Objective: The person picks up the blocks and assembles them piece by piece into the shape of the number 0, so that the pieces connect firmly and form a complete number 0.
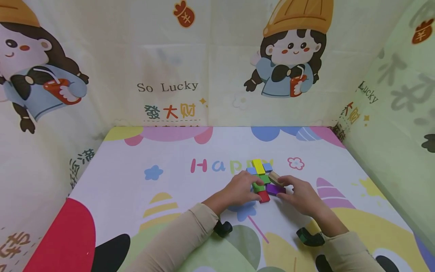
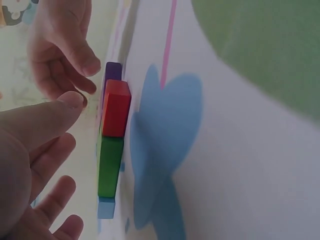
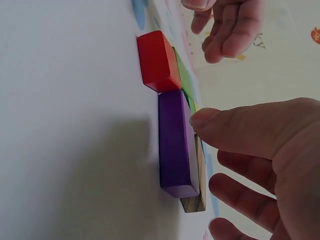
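Small coloured blocks lie flat together on the table. A yellow block [image 1: 258, 166] is at the far end, between a left blue block [image 1: 251, 170] and a right blue block [image 1: 267, 167]. Nearer are green blocks [image 1: 265, 179], then a red block [image 1: 264, 197]. On the right side lie a purple block [image 1: 275, 189] and a wood-grained block [image 1: 274, 177]. My left hand [image 1: 239, 187] hovers at the left side, fingers parted, holding nothing. My right hand [image 1: 302, 194] is beside the purple block, its thumb [image 3: 220, 125] close to it; whether they touch, I cannot tell.
A printed cloth covers the table [image 1: 183, 151], and cloth walls [image 1: 224, 105] stand behind it and at both sides. Black curved wrist pieces show below the left wrist [image 1: 223, 229] and the right wrist [image 1: 310, 238].
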Available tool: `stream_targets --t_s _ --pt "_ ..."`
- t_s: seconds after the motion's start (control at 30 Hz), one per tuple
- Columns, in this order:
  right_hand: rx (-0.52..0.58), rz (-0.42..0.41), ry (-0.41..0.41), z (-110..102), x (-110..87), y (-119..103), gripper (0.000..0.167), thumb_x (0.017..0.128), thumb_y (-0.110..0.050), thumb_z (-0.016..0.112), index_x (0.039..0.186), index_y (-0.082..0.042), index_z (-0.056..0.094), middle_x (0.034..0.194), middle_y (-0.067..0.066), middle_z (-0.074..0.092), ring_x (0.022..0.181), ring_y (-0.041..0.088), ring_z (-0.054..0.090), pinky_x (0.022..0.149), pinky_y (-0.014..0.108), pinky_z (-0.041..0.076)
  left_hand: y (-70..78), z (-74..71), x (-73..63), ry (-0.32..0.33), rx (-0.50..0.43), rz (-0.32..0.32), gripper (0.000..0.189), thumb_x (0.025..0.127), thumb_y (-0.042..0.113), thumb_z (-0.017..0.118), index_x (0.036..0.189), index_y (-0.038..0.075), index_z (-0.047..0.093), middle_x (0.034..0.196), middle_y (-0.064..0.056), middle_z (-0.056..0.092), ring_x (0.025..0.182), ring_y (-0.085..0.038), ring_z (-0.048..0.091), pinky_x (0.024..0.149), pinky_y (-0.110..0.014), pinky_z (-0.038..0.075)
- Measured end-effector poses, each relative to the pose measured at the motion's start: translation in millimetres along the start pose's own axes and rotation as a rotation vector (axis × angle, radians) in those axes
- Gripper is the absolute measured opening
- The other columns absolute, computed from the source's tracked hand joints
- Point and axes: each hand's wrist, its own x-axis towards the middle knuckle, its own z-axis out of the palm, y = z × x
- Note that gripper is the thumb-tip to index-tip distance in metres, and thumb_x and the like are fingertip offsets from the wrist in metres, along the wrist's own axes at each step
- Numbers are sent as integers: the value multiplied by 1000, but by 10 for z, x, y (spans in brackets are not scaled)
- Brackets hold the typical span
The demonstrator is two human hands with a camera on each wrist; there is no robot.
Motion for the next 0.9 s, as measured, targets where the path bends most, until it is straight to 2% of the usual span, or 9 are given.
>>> stream_targets --t_s 0.33,0.53,0.9 --pt "12 24 -42 3 2 -6 44 86 -17 80 125 -5 63 114 11 69 109 34 62 92 57 47 58 70 28 -48 49 -41 37 84 30 83 120 26 74 99 15 61 104 -9 46 80 -22 43" --pt "9 14 -47 6 2 -13 42 86 -16 80 123 -5 64 113 9 69 107 32 62 92 57 48 69 73 12 -75 73 -45 37 86 31 81 122 27 74 98 15 61 109 -11 46 84 -25 43" --pt "0 13 -46 19 5 -24 38 86 -13 79 121 -6 66 110 8 70 105 31 63 91 56 48 86 68 -2 -77 117 -52 35 87 33 80 121 29 74 97 14 61 110 -12 45 85 -27 41"
